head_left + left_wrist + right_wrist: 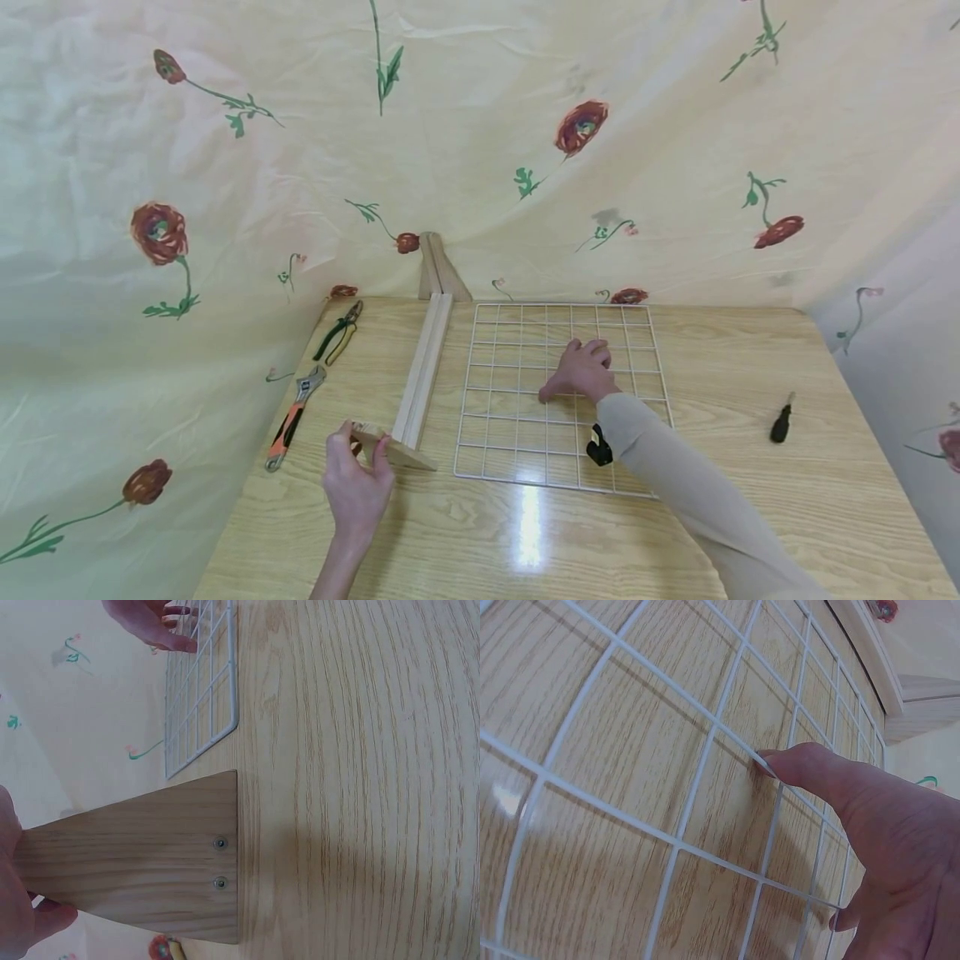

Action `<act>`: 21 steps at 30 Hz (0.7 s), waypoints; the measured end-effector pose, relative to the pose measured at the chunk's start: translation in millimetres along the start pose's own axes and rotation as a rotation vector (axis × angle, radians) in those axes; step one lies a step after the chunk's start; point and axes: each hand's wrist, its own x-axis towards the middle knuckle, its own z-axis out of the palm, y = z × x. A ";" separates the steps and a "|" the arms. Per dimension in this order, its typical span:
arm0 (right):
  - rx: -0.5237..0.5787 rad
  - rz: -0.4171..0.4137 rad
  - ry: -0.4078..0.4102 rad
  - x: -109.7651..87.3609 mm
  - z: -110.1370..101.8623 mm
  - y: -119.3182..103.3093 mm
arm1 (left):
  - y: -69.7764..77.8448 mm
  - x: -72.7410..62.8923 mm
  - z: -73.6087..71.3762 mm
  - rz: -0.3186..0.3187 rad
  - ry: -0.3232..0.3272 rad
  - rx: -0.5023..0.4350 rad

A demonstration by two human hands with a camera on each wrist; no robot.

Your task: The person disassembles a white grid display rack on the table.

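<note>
A wooden stand lies to the left of the middle of the table, with a long pale bar (423, 371) running between two tapered end boards. My left hand (358, 479) grips the narrow end of the near board (142, 859), thumb and fingers on opposite sides. Two screw heads (220, 862) show near that board's wide edge, which stands at the tabletop. To the right, a white wire grid (487, 414) lies flat. Over it my right hand (583, 371) is spread wide, and its thumb (799, 763) touches one of the wires.
Pliers (339, 333) and an adjustable wrench (296, 419) with orange-black handle lie along the table's left side. A black-handled screwdriver (782, 421) is on the right. The far end board (444, 271) stands against the flowered curtain (480, 167) behind the table.
</note>
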 end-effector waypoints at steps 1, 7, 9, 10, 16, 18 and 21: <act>0.001 -0.003 0.001 -0.1 0.3 0.1 | 0.0 0.2 0.0 0.003 0.002 0.000; 0.025 -0.009 0.014 -0.4 2.9 1.2 | -1.2 0.6 -0.4 -0.002 -0.006 -0.008; 0.034 -0.013 0.020 -0.9 3.7 1.5 | -2.0 0.2 -0.8 -0.009 -0.014 -0.009; 0.039 -0.016 0.024 -1.2 3.9 1.8 | -2.4 0.0 -0.9 -0.009 -0.017 -0.008; 0.076 -0.002 0.022 -3.1 5.1 2.8 | -3.2 -0.1 -1.7 -0.012 -0.022 0.000; 0.080 0.004 0.021 -3.1 5.2 2.3 | -2.9 0.6 -1.9 -0.001 -0.010 0.004; 0.069 0.003 0.037 -2.4 5.9 3.0 | -2.4 2.6 -2.3 0.020 0.004 0.006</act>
